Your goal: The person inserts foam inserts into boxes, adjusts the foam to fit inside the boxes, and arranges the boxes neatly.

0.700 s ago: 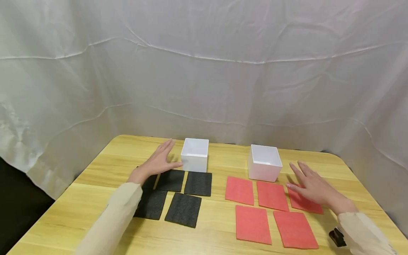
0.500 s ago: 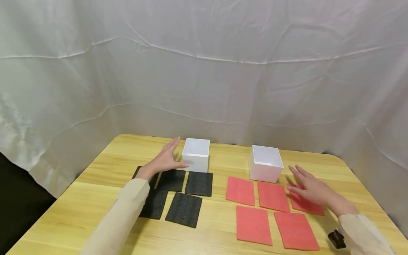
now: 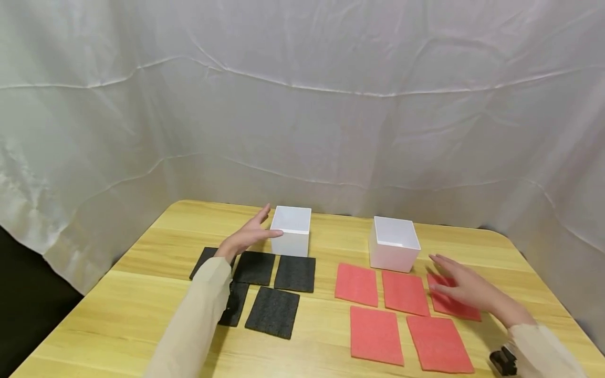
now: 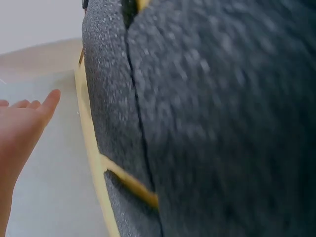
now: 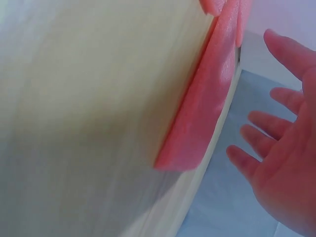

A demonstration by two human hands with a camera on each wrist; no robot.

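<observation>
Fingers of left hand (image 3: 246,237) straight, thumb touching left white box (image 3: 292,230); right hand (image 3: 465,286) spread over red pad (image 3: 452,303).

The head view is bright and evenly lit, with soft, diffuse light from above; the white curtain (image 3: 331,105) shows no glare. Shadows are faint: a soft one lies on the table (image 3: 142,294) under the left sleeve (image 3: 198,320), another beside the right hand (image 3: 465,287). This view is sharp, with slight bending at the edges. Both wrist views are blurred and out of focus; the black pads (image 4: 222,118) and the red pad (image 5: 202,118) fill them as soft, grainy masses.
</observation>
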